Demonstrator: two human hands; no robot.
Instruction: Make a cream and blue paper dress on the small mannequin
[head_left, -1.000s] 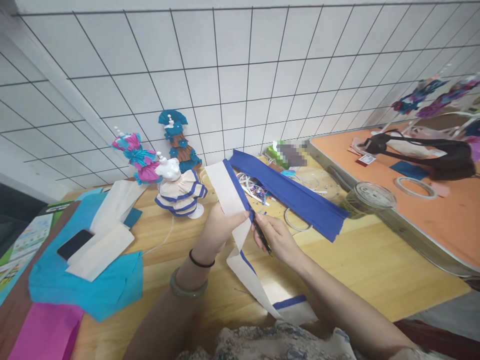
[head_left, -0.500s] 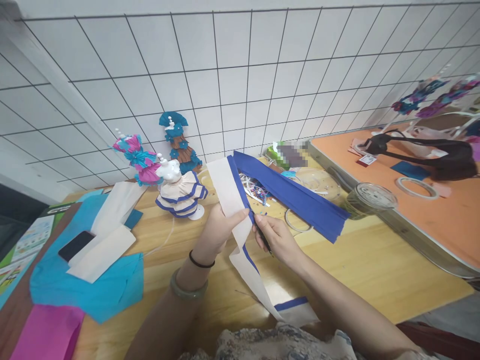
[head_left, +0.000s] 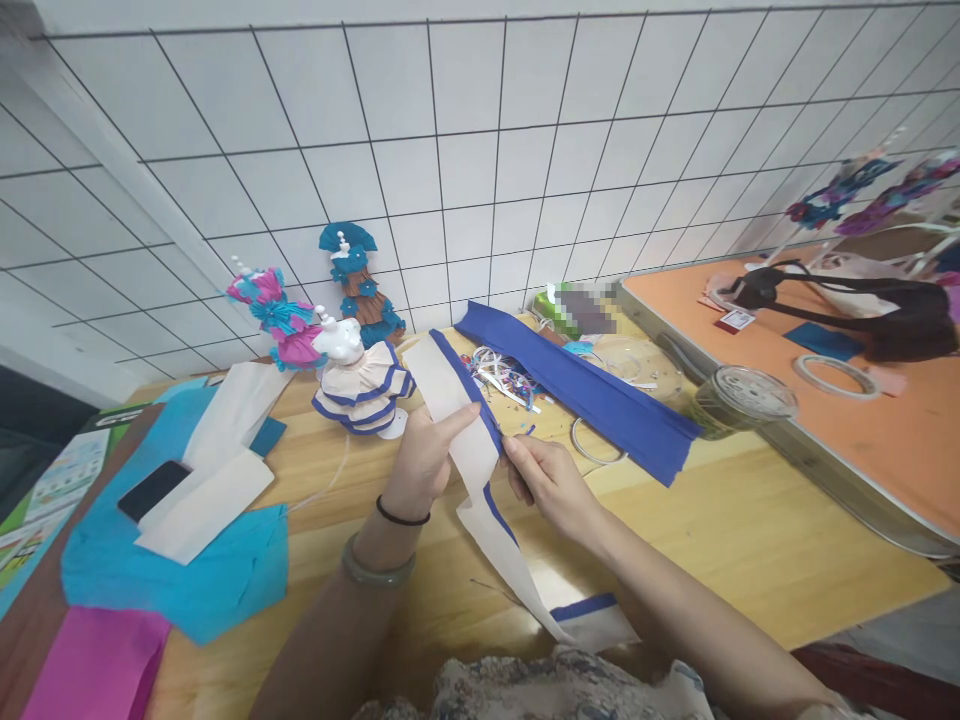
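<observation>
Your left hand (head_left: 427, 450) pinches the cream strip (head_left: 444, 382), right of the doll (head_left: 341, 342); thumb's shifted doll-ward, baring more blue edge (head_left: 487, 418) beside your curled right hand (head_left: 551, 475), hold unclear.

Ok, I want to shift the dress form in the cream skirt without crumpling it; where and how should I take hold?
Likely best by its bare white bust, from above and the near side: the bust is uncovered, while the ruffled skirt flares below and looks easily crushed. The teal-and-brown form stands behind, and the left hand and cream strip are to its right.
</observation>
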